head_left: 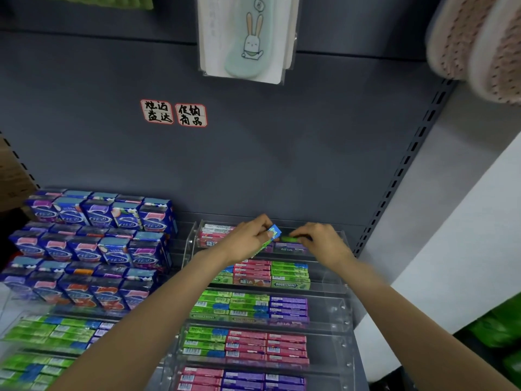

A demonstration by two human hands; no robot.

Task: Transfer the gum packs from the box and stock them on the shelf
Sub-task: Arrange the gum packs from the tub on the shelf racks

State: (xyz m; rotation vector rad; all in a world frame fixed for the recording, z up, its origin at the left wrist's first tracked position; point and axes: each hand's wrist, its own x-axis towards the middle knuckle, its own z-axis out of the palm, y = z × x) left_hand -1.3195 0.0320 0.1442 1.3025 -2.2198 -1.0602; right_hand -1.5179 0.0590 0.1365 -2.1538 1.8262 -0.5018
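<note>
Both arms reach forward to the top tier of a clear plastic rack (342, 301) standing on the shelf.

Left hand (248, 235) — fingers curled round a green gum pack (269, 239) with a blue end, held at a slant over the middle of the top tier. Right hand (321, 241) just beside it, fingertips pinching a second green pack (290, 238) that lies low over the purple packs (287, 246) in the right part of that tier. The two hands are near each other, not touching.

Pink packs (214, 235) fill the left part of the same tier. Lower tiers hold rows of green, pink and purple packs, edge to edge.

Left of the rack — stacked blue cartons (112, 249). On the grey back panel (282, 165), two handwritten labels (173, 112); above, a hanging packet with a rabbit drawing (248, 38).
</note>
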